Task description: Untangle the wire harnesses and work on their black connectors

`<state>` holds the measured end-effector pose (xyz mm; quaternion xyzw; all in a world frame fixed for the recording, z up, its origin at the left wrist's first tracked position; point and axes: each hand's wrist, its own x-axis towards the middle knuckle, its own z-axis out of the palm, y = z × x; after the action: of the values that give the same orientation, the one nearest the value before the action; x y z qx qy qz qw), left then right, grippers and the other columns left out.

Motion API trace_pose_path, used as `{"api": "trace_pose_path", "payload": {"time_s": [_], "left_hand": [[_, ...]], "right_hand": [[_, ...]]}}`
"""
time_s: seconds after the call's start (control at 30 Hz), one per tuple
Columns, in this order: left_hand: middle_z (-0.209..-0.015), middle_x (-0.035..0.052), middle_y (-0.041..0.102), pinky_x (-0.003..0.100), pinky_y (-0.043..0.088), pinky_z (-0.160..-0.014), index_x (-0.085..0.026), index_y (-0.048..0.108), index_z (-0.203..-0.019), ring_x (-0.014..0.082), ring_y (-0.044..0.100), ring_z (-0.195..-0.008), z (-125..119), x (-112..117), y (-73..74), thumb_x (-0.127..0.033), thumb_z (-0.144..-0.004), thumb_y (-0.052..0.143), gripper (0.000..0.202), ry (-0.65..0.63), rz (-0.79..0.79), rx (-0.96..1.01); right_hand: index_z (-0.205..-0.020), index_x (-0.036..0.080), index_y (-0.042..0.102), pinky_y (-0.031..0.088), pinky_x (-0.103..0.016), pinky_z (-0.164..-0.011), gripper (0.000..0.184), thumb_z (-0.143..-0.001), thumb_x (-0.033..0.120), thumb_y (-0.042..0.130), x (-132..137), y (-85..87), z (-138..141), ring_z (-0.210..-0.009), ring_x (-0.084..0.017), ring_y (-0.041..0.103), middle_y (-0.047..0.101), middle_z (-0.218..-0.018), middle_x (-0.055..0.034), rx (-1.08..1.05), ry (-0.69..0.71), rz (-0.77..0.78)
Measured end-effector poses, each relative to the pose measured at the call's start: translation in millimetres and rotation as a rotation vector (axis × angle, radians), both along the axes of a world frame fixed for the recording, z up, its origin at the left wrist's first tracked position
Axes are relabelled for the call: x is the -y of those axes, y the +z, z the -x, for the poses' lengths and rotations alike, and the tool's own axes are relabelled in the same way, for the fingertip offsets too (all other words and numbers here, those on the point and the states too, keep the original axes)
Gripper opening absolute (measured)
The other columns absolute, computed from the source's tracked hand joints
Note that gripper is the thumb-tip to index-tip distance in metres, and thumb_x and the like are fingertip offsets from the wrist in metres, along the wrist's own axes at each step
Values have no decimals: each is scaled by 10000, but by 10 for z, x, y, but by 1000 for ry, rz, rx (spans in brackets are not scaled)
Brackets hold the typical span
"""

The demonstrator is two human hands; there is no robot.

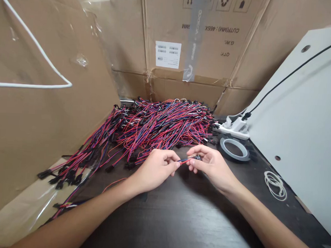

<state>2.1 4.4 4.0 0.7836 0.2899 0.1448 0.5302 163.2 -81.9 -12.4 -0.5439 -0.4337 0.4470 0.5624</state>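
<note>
Between my two hands runs a short cable of red and dark blue wires (183, 161) with a black connector (197, 157) at its right end. My left hand (159, 166) pinches the wires between thumb and forefinger. The fingers of my right hand (208, 163) close round the connector end, hiding part of it. Just behind both hands lies a large heap of similar red and dark blue wire cables (165, 124) with black connectors. More cables (71, 171) spill from the heap toward the left, their connectors pointing at me.
A dark table (171, 220) lies under my hands. To the right are a roll of tape (235, 149), a white power strip (237, 132) with plugs and a coiled pale cord (275, 185). Cardboard boxes (167, 83) wall the back and left; a white panel (302, 109) stands at right.
</note>
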Motion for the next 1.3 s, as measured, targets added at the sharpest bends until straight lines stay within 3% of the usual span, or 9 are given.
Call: {"api": "trace_pose_path", "payload": {"time_s": [0.43, 0.8, 1.03, 1.3], "left_hand": [[-540, -22, 545, 155, 286, -415, -122, 589, -798, 40, 376, -404, 10, 6, -33, -280, -843, 478, 198, -39, 27, 53], [-613, -14, 543, 157, 346, -327, -139, 520, -796, 72, 477, -397, -5, 53, -47, -242, -789, 480, 110, -56, 163, -26], [-604, -8, 541, 170, 396, -363, -136, 554, -786, 86, 505, -448, -3, 50, -126, -238, -775, 499, 116, -60, 93, -9], [-562, -3, 535, 181, 404, -398, -123, 570, -753, 88, 498, -446, -6, 48, -108, -275, -778, 545, 155, -56, 76, -23]], "right_hand": [[-796, 132, 571, 410, -224, -526, 205, -660, 207, 706, 14, -10, 14, -611, -97, 527, 560, -731, -8, -61, -47, 20], [-711, 147, 551, 363, -235, -522, 125, -636, 170, 649, 30, 17, 75, -575, -91, 457, 538, -696, 3, -28, -65, 48], [-693, 148, 541, 347, -232, -519, 95, -628, 162, 610, 18, 8, 110, -547, -82, 422, 521, -669, 16, 7, -98, 72], [-695, 151, 536, 348, -229, -506, 92, -624, 172, 591, 12, 19, 127, -518, -84, 428, 518, -615, 21, 29, -108, 92]]}}
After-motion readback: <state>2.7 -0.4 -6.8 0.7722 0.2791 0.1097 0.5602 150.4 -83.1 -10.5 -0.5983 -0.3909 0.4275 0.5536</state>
